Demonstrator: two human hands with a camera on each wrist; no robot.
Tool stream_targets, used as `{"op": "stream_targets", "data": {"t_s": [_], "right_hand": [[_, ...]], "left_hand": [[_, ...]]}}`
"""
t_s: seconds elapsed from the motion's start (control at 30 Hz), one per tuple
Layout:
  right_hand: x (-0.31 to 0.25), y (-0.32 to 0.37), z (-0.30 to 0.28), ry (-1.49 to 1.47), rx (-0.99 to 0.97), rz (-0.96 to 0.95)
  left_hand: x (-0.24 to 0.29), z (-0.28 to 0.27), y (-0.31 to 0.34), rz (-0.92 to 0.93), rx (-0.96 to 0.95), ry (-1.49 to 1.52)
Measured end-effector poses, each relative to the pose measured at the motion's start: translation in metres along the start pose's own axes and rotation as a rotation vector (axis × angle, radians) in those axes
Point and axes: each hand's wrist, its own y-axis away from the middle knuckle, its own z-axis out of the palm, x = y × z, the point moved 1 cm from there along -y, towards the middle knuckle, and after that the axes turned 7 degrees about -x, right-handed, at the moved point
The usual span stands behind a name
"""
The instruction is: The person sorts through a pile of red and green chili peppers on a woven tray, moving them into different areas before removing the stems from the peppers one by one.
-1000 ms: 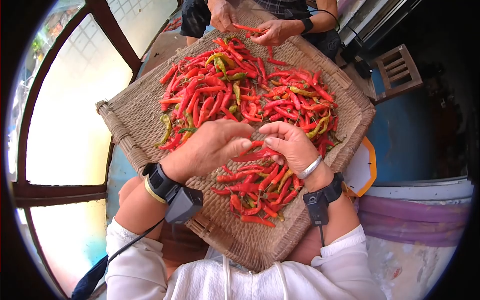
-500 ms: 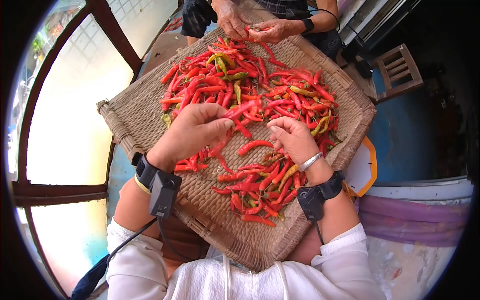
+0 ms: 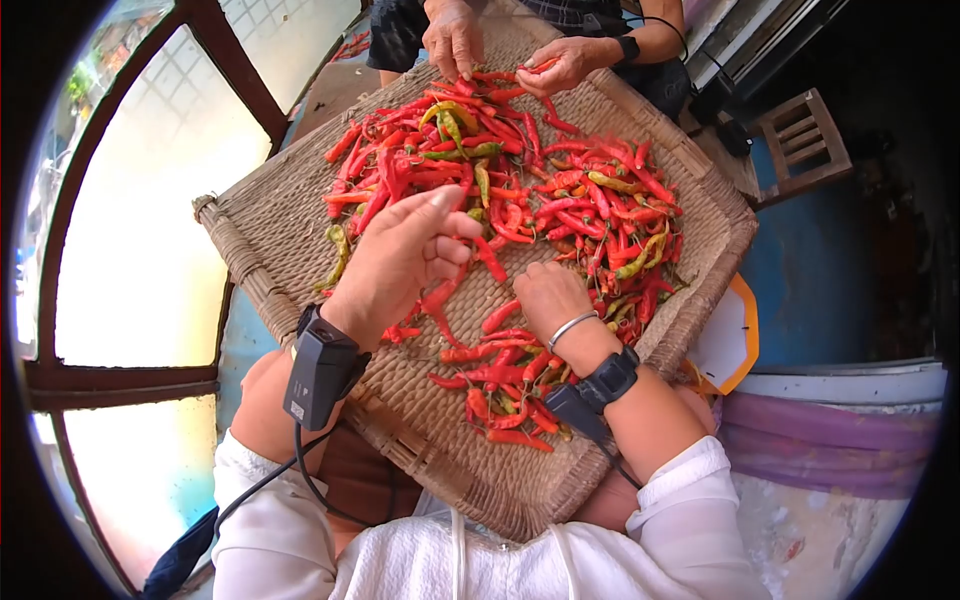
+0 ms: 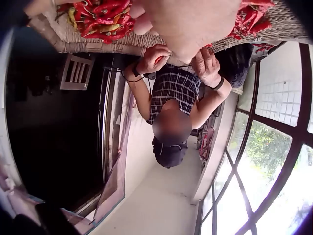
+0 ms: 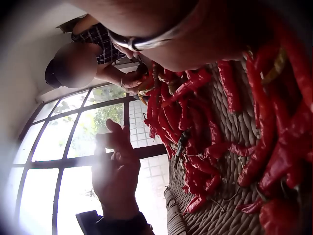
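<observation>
Red is most of it: a small pile of chillies (image 3: 505, 385) lies at six o'clock on the woven tray (image 3: 285, 225), closest to the person. Just past it the right hand (image 3: 548, 295) rests palm down at the pile's far edge. Its fingers are out of sight, so I cannot tell whether they pinch anything. At nine o'clock from it the left hand (image 3: 400, 255) hangs above the weave, thumb stuck out toward the heap and the other fingers curled in. Whether a pod sits among them I cannot tell. Further on, the big heap (image 3: 500, 170) spreads from the middle to twelve o'clock, with a few green and yellow pods mixed in. There a second person's hands (image 3: 452, 42) work at the far rim.

These pods look light, thin-skinned and bendy, smooth enough to slide. I'd take one near the stalk end, where it should be firmest, rather than squeeze the body.

Half a second ago the right hand was lifted with its fingers curled upward; now it has turned over and dropped to the tray. The left was then pinching a pod drawn from the heap.
</observation>
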Motion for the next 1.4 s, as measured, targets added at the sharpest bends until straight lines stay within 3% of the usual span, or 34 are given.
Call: {"op": "stream_targets", "data": {"t_s": [0.07,0.1,0.17,0.2,0.27,0.37,0.43,0.47,0.5,0.53,0.6,0.67,0.7,0.77,0.8,0.83,0.87,0.93,1.07,1.27,1.33,1.4], "right_hand": [[-0.001,0.001,-0.004,-0.03,0.016,-0.016],[-0.001,0.002,-0.007,-0.057,0.035,-0.033],[-0.004,0.005,-0.026,-0.174,0.11,-0.05],[-0.005,0.007,-0.036,-0.292,0.181,-0.068],[-0.004,0.01,-0.042,-0.381,0.216,-0.058],[0.005,0.016,-0.046,-0.645,0.126,-0.062],[0.013,0.02,-0.059,-1.031,-0.075,-0.032],[0.018,0.022,-0.065,-1.029,-0.075,-0.033],[0.024,0.025,-0.07,-1.23,-0.112,0.017],[0.03,0.028,-0.075,-1.431,-0.149,0.068],[0.045,0.034,-0.087,-1.237,0.005,0.15],[0.066,0.04,-0.087,-0.569,0.219,0.156],[0.07,0.043,-0.086,-0.57,0.22,0.155],[0.075,0.046,-0.082,-0.009,0.006,0.342],[0.073,0.047,-0.081,-0.009,0.005,0.346],[0.07,0.045,-0.079,-0.022,-0.137,0.37],[0.066,0.043,-0.076,-0.034,-0.279,0.391],[0.067,0.037,-0.06,0.002,-0.234,0.386],[0.069,0.03,-0.054,0.116,-0.192,0.391],[0.068,0.036,-0.067,0.062,-0.159,0.373],[0.075,0.034,-0.056,0.086,-0.316,0.408],[0.072,0.033,-0.05,0.1,-0.298,0.41]], "left_hand": [[-0.007,0.009,0.001,-0.149,-0.159,-0.417],[-0.014,0.006,0.001,-0.149,-0.161,-0.42],[-0.033,0.002,0.0,0.411,-0.435,-1.378],[-0.033,0.007,0.002,0.413,-0.436,-1.376],[-0.033,0.016,0.004,0.018,-0.41,-1.493],[-0.036,0.012,0.002,0.047,-0.426,-1.39],[-0.031,0.015,0.002,0.032,-0.435,-1.311],[-0.024,0.018,0.003,-0.153,-0.411,-1.138],[-0.019,0.021,0.004,-0.332,-0.384,-0.959],[-0.014,0.022,0.004,-0.33,-0.387,-0.959],[-0.005,0.019,0.004,-0.376,-0.306,-0.572],[0.011,0.013,0.003,-0.224,-0.199,-0.558],[0.016,0.005,0.001,-0.122,-0.138,-0.499],[0.025,-0.008,-0.003,-0.023,-0.081,-0.443],[0.029,-0.011,-0.004,0.06,-0.02,-0.19],[0.031,-0.013,-0.005,0.142,0.041,0.066],[0.03,-0.011,-0.005,0.143,0.039,0.068],[0.023,-0.005,-0.004,-0.021,0.064,-0.007],[0.0,0.017,0.002,-0.202,-0.216,-0.404],[-0.029,0.018,0.002,-0.156,-0.367,-0.673],[-0.03,0.018,0.001,-0.15,-0.387,-0.715],[-0.031,0.018,0.001,-0.133,-0.417,-0.791]]}}
